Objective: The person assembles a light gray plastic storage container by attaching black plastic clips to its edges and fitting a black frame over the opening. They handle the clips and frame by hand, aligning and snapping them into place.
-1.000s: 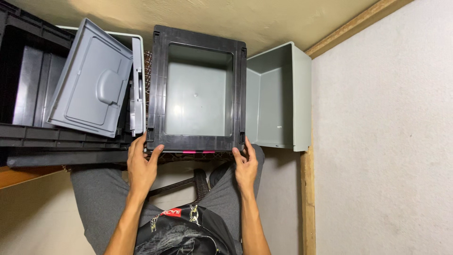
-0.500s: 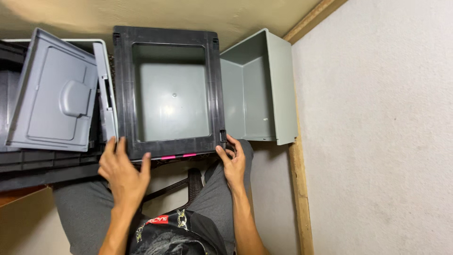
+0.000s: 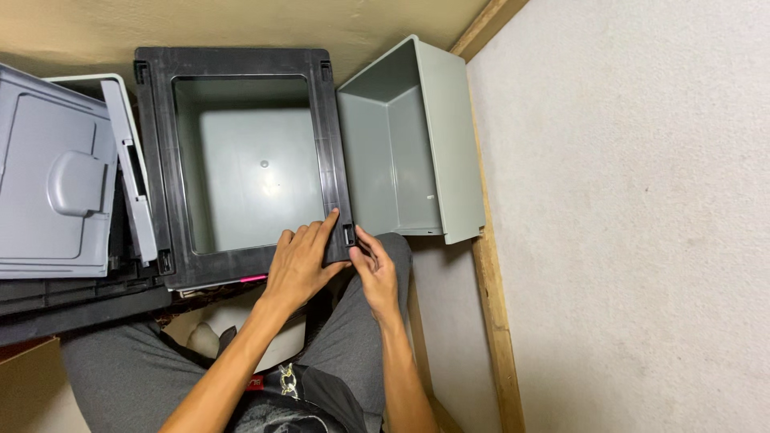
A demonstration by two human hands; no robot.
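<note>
A grey storage bin with a black rim frame (image 3: 241,62) sits in front of me, open side up and empty inside. My left hand (image 3: 303,261) lies flat on the frame's near right corner, fingers spread over the black rim. My right hand (image 3: 374,269) pinches the small black latch at that same corner from the outer side. Both hands are close together, almost touching.
A second grey bin without a frame (image 3: 417,136) stands to the right, against a wooden strip (image 3: 485,281) and a white wall. A grey lid (image 3: 56,192) rests on black crates (image 3: 72,301) at the left. My grey-trousered legs are below.
My left hand has moved from the frame's near left corner across to its near right corner, beside my right hand. The view has shifted to the right.
</note>
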